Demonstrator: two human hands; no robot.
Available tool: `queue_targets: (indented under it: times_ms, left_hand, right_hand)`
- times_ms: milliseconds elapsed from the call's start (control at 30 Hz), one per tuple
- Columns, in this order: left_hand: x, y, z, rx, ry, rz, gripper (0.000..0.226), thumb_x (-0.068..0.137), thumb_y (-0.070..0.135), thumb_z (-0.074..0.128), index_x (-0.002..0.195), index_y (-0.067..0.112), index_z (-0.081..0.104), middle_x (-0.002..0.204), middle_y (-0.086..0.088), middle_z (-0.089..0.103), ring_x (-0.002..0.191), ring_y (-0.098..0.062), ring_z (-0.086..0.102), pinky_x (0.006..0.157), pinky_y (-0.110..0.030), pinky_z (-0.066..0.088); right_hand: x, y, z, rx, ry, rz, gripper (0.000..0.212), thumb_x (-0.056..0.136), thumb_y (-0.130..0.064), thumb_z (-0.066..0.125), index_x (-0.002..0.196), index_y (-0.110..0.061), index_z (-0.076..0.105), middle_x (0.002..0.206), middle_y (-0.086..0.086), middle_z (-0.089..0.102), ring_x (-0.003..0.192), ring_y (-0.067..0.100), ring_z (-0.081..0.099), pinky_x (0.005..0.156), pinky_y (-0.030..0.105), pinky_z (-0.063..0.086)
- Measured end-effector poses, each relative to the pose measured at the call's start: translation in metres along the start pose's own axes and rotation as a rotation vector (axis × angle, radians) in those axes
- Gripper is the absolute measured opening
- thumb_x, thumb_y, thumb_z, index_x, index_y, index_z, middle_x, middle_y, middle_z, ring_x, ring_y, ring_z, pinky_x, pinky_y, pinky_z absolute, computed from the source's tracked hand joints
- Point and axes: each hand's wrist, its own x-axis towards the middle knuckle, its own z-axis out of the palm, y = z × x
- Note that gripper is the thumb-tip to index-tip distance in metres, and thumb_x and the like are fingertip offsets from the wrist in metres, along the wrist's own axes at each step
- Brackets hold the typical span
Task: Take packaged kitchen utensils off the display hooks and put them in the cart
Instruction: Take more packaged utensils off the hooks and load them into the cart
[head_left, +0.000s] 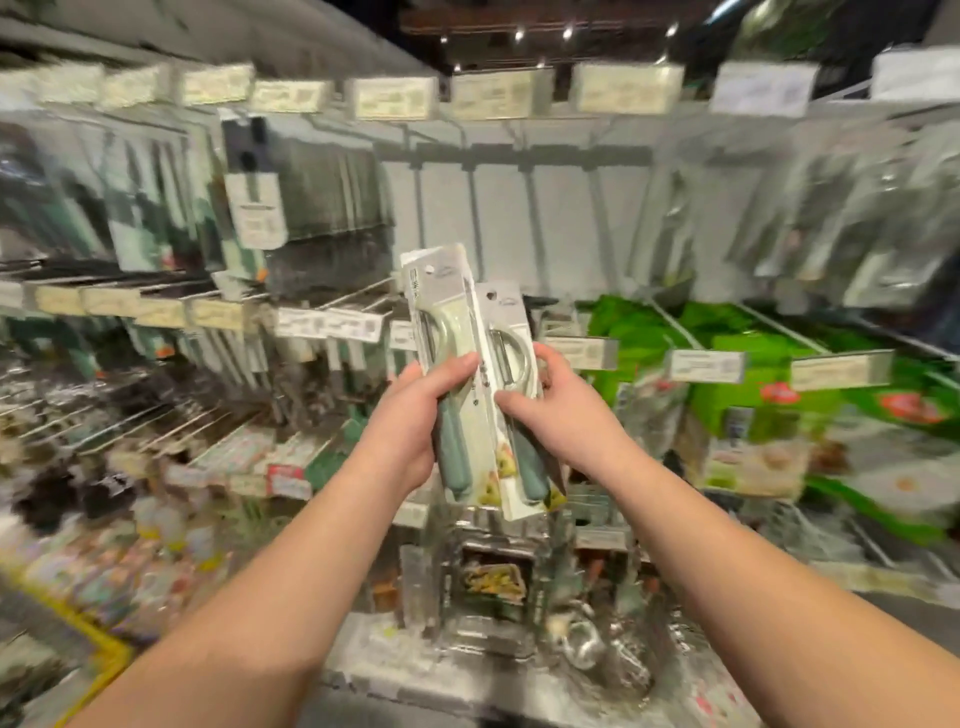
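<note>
Peelers (451, 374) in glossy flat packs

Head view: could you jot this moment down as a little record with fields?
place: store aisle, display hooks with price tags
left hand: grips a packaged peeler
right hand: grips a second packaged peeler
packs: upright, side by side, overlapping
below: cart holding shiny packaged items
image: blurred away from the hands
</note>
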Motion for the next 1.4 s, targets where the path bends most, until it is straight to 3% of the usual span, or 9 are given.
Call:
queue_targets:
  times_ms: [167,333,467,700,867,1067,1200,1267,1400]
  left_hand:
    - [0.020,-0.018,0.084,0.000,-0.105,0.029,0.035,0.088,0.014,0.071,0.122,0.011,0.064,0.105,-0.012,0.076,0.091,-0.027,0.075,0.076,-0.041,0.061]
    - [0.034,-0.031,0.149,0.038,-0.170,0.036,0.039,0.089,0.014,0.070,0.126,0.007,0.062,0.106,-0.014,0.076,0.090,-0.028,0.075,0.072,-0.041,0.062]
    - [0.039,-0.034,0.180,0.043,-0.187,0.044,0.038,0.090,0.012,0.069,0.127,0.009,0.060,0.110,-0.014,0.075,0.096,-0.028,0.074,0.078,-0.043,0.062]
    - [0.056,-0.023,0.201,0.065,-0.155,0.061,0.046,0.088,0.018,0.073,0.129,0.009,0.057,0.099,-0.004,0.078,0.086,-0.019,0.076,0.064,-0.031,0.061]
    - [0.073,-0.013,0.191,0.025,-0.128,0.068,0.050,0.086,0.023,0.073,0.131,0.010,0.055,0.089,0.001,0.077,0.080,-0.015,0.075,0.074,-0.038,0.059]
    - [0.090,-0.008,0.189,0.005,-0.145,0.033,0.051,0.084,0.024,0.075,0.130,0.010,0.056,0.090,0.001,0.076,0.080,-0.016,0.074,0.074,-0.037,0.057]
    - [0.100,-0.006,0.188,-0.023,-0.162,0.009,0.048,0.087,0.020,0.073,0.130,0.007,0.055,0.087,0.000,0.076,0.076,-0.016,0.074,0.068,-0.033,0.059]
    - [0.104,-0.005,0.187,-0.019,-0.170,0.002,0.050,0.086,0.021,0.075,0.130,0.007,0.055,0.088,-0.001,0.076,0.077,-0.017,0.074,0.073,-0.036,0.058]
    - [0.113,-0.004,0.186,-0.025,-0.194,-0.013,0.051,0.086,0.020,0.074,0.132,0.007,0.056,0.086,0.000,0.076,0.075,-0.016,0.074,0.073,-0.036,0.057]
  right_hand:
    - [-0.003,0.023,-0.083,-0.124,0.099,-0.010,0.070,0.089,-0.037,0.069,0.149,-0.028,0.033,0.113,-0.018,0.058,0.104,0.007,0.059,0.071,0.019,0.041]
    - [0.001,0.051,-0.142,-0.189,0.197,0.067,0.063,0.087,-0.044,0.068,0.139,-0.022,0.043,0.112,-0.011,0.064,0.105,0.015,0.063,0.076,0.029,0.044]
    - [0.009,0.062,-0.169,-0.215,0.252,0.050,0.050,0.083,-0.045,0.071,0.126,-0.026,0.053,0.118,-0.009,0.065,0.104,0.012,0.063,0.080,0.031,0.049]
    - [0.027,0.070,-0.197,-0.195,0.339,0.021,0.030,0.082,-0.038,0.071,0.107,-0.033,0.055,0.104,-0.012,0.067,0.094,0.011,0.065,0.074,0.032,0.050]
    - [0.046,0.066,-0.212,-0.206,0.443,0.011,0.026,0.084,-0.037,0.069,0.105,-0.031,0.053,0.103,-0.009,0.066,0.090,0.013,0.064,0.074,0.033,0.051]
    - [0.082,0.046,-0.215,-0.212,0.518,-0.050,0.037,0.087,-0.039,0.068,0.119,-0.023,0.057,0.112,-0.007,0.063,0.092,0.013,0.062,0.072,0.031,0.046]
    - [0.101,0.040,-0.214,-0.222,0.565,-0.061,0.058,0.089,-0.041,0.067,0.139,-0.016,0.050,0.129,-0.004,0.058,0.106,0.012,0.056,0.083,0.029,0.043]
    - [0.108,0.041,-0.212,-0.229,0.582,-0.065,0.063,0.088,-0.043,0.067,0.142,-0.016,0.049,0.136,-0.001,0.058,0.115,0.015,0.058,0.085,0.030,0.045]
    - [0.118,0.039,-0.213,-0.238,0.611,-0.074,0.062,0.088,-0.044,0.066,0.141,-0.017,0.049,0.136,-0.002,0.057,0.115,0.015,0.057,0.082,0.030,0.042]
